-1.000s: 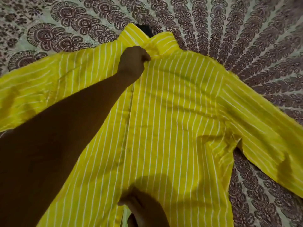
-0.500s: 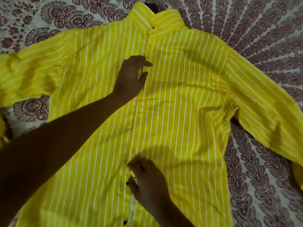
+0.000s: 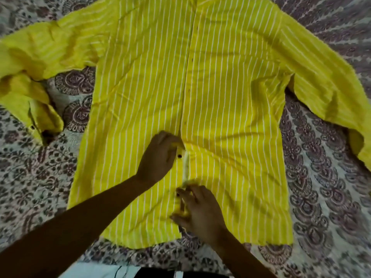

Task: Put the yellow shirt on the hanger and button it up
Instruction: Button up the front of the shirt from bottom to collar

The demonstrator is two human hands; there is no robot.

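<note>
The yellow shirt [image 3: 230, 97] with white stripes lies flat, front up, on the patterned bedspread, sleeves spread out. Its front placket is closed along the upper part and gapes open near the hem. My left hand [image 3: 158, 157] pinches the left placket edge beside a dark button [image 3: 179, 156]. My right hand [image 3: 200, 211] grips the right placket edge lower down, next to another dark button [image 3: 177, 195]. The collar and the hanger are out of view past the top edge.
The shirt rests on a bedspread [image 3: 325, 197] with a brown paisley print. The left sleeve's cuff [image 3: 40, 125] is folded under itself at the left. A strip of light and dark clothing [image 3: 140, 272] shows at the bottom edge.
My left hand came down from the collar to the lower placket, close to my right hand. The view tilted down, so the collar left the frame and the hem came into sight.
</note>
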